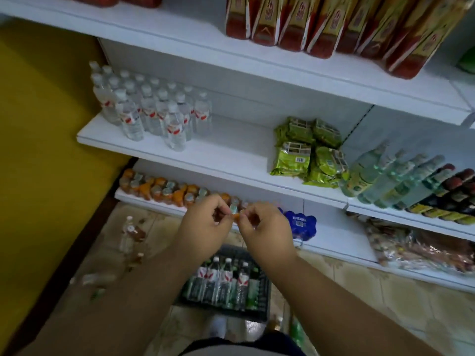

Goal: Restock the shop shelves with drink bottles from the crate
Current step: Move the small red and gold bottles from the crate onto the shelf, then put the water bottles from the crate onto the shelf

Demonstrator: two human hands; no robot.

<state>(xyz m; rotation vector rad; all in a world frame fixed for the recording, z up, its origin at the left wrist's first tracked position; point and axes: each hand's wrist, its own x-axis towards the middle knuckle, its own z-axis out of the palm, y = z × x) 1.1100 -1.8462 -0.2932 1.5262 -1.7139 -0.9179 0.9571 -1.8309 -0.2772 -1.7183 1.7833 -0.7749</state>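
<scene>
Head view: I see left hand and right hand raised together in front of lower shelf, fingers curled, tips nearly meeting. Something small and orange sits between fingertips; can't tell if pinched or just a shelf bottle behind. Black crate on floor below forearms, holding upright red-label drink bottles. Orange drink bottles line lower shelf; clear water bottles on middle shelf, left end.

White shelves, yellow wall, black crate, green snack packets.
</scene>
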